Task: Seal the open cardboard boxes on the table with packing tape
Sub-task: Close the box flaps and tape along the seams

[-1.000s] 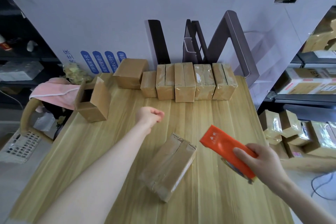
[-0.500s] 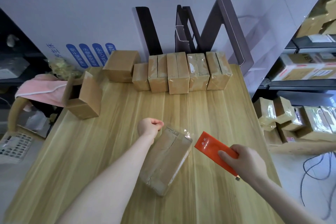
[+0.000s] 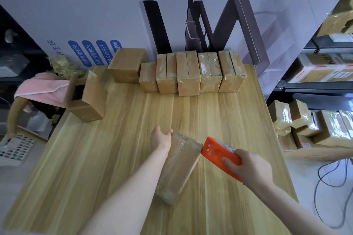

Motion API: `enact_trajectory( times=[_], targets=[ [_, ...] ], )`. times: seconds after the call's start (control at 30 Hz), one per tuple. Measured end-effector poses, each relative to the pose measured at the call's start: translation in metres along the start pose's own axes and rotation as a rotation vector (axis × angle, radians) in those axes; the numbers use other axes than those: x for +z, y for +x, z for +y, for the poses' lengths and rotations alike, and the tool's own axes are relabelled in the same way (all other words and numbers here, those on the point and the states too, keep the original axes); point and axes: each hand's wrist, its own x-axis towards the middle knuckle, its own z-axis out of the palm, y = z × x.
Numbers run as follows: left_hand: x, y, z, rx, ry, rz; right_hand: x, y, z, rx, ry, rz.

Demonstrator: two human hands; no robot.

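Our left arm reaches forward from the lower left, bare forearm straight. Our left hand [image 3: 161, 139] is loosely spread, its thumb side against the far end of the box [image 3: 181, 168]. Our right arm angles in from the lower right, and our right hand [image 3: 250, 168] grips the orange tape dispenser [image 3: 215, 150], thumb on top.

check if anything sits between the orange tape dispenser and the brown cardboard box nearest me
Nothing visible does. The orange tape dispenser in the right hand meets the far right corner of the brown cardboard box; the left hand touches its far left end.
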Motion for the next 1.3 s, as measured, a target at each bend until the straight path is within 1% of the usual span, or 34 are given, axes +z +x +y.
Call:
enact_trajectory(
  times=[0.07, 0.13, 0.17, 0.23, 0.3, 0.47, 0.6, 0.7, 0.77, 0.87, 0.97, 1.1, 1.2, 1.3],
  targets=[
    [-0.001, -0.009, -0.002, 0.076, -0.083, 0.06, -0.003, 0.002, -0.004, -0.005, -0.044, 0.006],
    [-0.001, -0.021, -0.007, 0.158, -0.124, 0.038, -0.007, 0.006, -0.008, -0.016, -0.089, 0.019],
    [0.001, -0.025, -0.011, 0.173, -0.136, 0.002, -0.01, 0.009, -0.011, -0.027, -0.11, 0.027],
    [0.003, -0.031, -0.019, 0.189, -0.15, -0.081, -0.015, 0.014, -0.016, -0.051, -0.15, 0.033],
    [0.003, -0.032, -0.024, 0.218, -0.16, -0.105, -0.021, 0.017, -0.024, -0.074, -0.192, 0.022],
    [0.003, -0.035, -0.023, 0.258, -0.188, -0.076, -0.03, 0.019, -0.047, -0.119, -0.293, 0.011],
    [0.005, -0.038, -0.025, 0.264, -0.188, -0.047, -0.028, 0.017, -0.061, -0.153, -0.355, 0.047],
    [0.006, -0.041, -0.023, 0.257, -0.19, -0.02, -0.014, 0.022, -0.064, -0.185, -0.346, 0.032],
    [0.005, -0.042, -0.022, 0.232, -0.211, -0.026, -0.001, 0.025, -0.064, -0.182, -0.32, 0.008],
    [0.005, -0.043, -0.02, 0.127, -0.315, -0.028, 0.008, 0.028, -0.059, -0.13, -0.273, -0.013],
    [0.006, -0.045, -0.02, -0.022, -0.531, 0.029, 0.003, 0.029, -0.052, -0.114, -0.242, 0.012],
    [0.007, -0.048, -0.023, -0.17, -0.776, 0.048, -0.01, 0.035, -0.047, -0.063, -0.162, 0.088],
    [0.004, -0.048, -0.024, -0.237, -0.916, 0.079, -0.022, 0.037, -0.049, 0.01, 0.046, 0.16],
    [0.002, -0.051, -0.024, -0.281, -0.974, 0.092, -0.028, 0.034, -0.058, 0.039, 0.352, 0.154]
  ],
)
